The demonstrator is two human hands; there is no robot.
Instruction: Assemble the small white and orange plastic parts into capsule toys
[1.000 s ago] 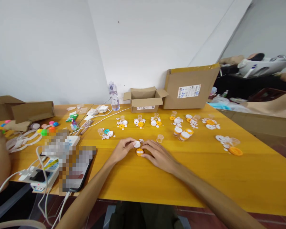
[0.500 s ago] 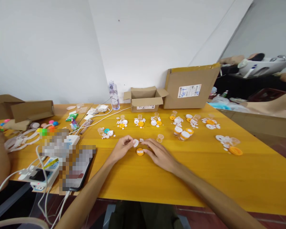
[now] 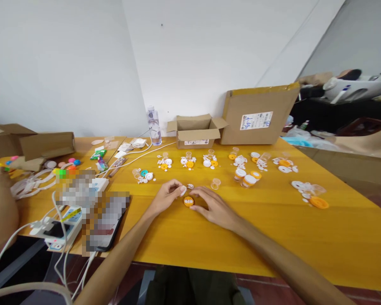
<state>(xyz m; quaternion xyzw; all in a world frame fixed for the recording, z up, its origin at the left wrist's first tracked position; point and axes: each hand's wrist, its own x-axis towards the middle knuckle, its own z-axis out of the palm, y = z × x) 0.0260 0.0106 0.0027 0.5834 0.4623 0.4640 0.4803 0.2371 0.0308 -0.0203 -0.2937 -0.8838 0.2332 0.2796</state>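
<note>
Both my hands rest on the yellow table (image 3: 273,237), near its middle. My left hand (image 3: 165,196) pinches a small white round disc (image 3: 183,191) between thumb and fingers. My right hand (image 3: 213,207) curls around a small orange cap (image 3: 188,201) that lies on the table with white bits inside it; the fingertips touch its rim. A tiny white gear piece (image 3: 191,186) lies just behind the cap, and a small clear cup (image 3: 215,184) stands to the right of it.
Rows of white and orange small parts (image 3: 241,163) lie across the far half. An open small carton (image 3: 196,131) and a big cardboard box (image 3: 257,115) stand at the back wall, beside a water bottle (image 3: 153,126). Power strips, cables and a phone (image 3: 105,228) crowd the left.
My left hand has turned the white disc on edge, close to the orange cap. My right hand has closed in around the cap. The view shifted slightly.
</note>
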